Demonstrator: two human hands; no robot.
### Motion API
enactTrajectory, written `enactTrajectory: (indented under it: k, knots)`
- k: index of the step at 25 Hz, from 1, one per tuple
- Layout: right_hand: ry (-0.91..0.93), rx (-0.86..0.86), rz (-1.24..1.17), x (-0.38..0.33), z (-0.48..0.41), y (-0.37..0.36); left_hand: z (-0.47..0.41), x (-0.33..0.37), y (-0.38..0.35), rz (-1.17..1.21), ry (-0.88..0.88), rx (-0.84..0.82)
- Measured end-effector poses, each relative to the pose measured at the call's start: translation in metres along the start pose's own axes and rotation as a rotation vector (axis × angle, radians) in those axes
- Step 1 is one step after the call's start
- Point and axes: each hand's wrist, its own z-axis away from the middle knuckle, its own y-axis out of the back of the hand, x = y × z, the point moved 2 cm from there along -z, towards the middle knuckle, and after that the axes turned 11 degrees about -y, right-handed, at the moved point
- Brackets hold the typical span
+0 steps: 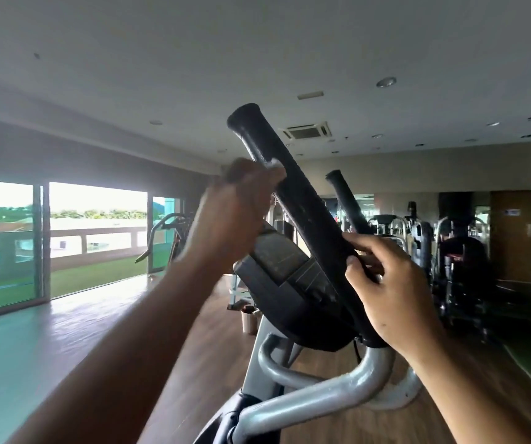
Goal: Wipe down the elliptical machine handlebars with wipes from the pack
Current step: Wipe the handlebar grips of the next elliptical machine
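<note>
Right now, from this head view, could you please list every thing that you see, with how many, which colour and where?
near handlebar: one, black, centre, slanting up to the left
far handlebar: one, black, just behind it, to the right
wipe: one, white, against the upper near handlebar, mostly hidden
console: one, black, below the handlebars
frame tubes: several, silver, bottom centre
windows: several panes, bright, left wall
other gym machines: several, dark, right background
container: one, pale, on the floor beyond the frame
ceiling vent: one, white, above the handlebars
left grip: one, blurred, holds the wipe
right grip: one, curled round the lower near handlebar
</note>
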Motion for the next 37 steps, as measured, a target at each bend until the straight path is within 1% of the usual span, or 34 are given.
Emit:
enactTrajectory:
  k: [2, 4, 6, 8, 10, 14, 16, 18, 20, 22, 26, 29, 31, 33, 37]
  knots:
    - [0.008, 0.01, 0.028, -0.002, 0.003, -0.001, -0.033, -0.034, 0.013, -0.08, 0.097, 0.009]
    - [0.011, 0.026, 0.053, -0.007, 0.007, -0.001, -0.052, -0.059, 0.017, -0.131, 0.103, 0.006]
    - [-0.004, 0.032, 0.06, -0.009, 0.008, -0.001, -0.055, -0.061, 0.008, -0.122, 0.119, 0.025]
    - [0.005, 0.043, 0.071, -0.012, 0.009, -0.001, -0.04, -0.045, -0.003, -0.097, 0.157, 0.054]
    - [-0.001, 0.045, 0.092, -0.012, 0.008, -0.001, -0.013, -0.022, -0.015, -0.025, 0.114, 0.042]
    - [-0.058, 0.034, 0.117, -0.009, 0.009, -0.003, 0.047, 0.017, -0.033, 0.167, -0.096, -0.095]
    - [-0.073, 0.02, 0.127, -0.008, 0.01, -0.004, 0.049, 0.016, -0.029, 0.235, -0.114, -0.098]
    - [-0.071, 0.014, 0.146, -0.007, 0.009, -0.005, 0.032, 0.002, -0.021, 0.222, -0.066, -0.02]
    - [-0.057, 0.011, 0.156, -0.006, 0.01, -0.004, 0.013, -0.015, -0.013, 0.214, 0.027, 0.058]
    - [-0.04, 0.02, 0.149, -0.006, 0.01, -0.004, 0.006, -0.021, -0.015, 0.242, 0.123, 0.071]
    - [-0.026, 0.029, 0.138, -0.003, 0.009, -0.004, 0.021, -0.002, -0.027, 0.29, 0.263, 0.124]
    - [-0.032, -0.046, 0.098, 0.002, 0.005, 0.0, 0.037, 0.02, -0.036, 0.325, 0.376, 0.112]
    - [-0.025, -0.101, 0.079, 0.004, 0.002, 0.005, 0.049, 0.038, -0.04, 0.37, 0.403, 0.084]
    - [-0.005, -0.14, 0.069, 0.007, -0.001, 0.009, 0.055, 0.05, -0.041, 0.393, 0.408, 0.101]
    - [0.013, -0.201, 0.05, 0.019, -0.001, 0.019, 0.03, 0.04, -0.03, 0.274, 0.471, 0.17]
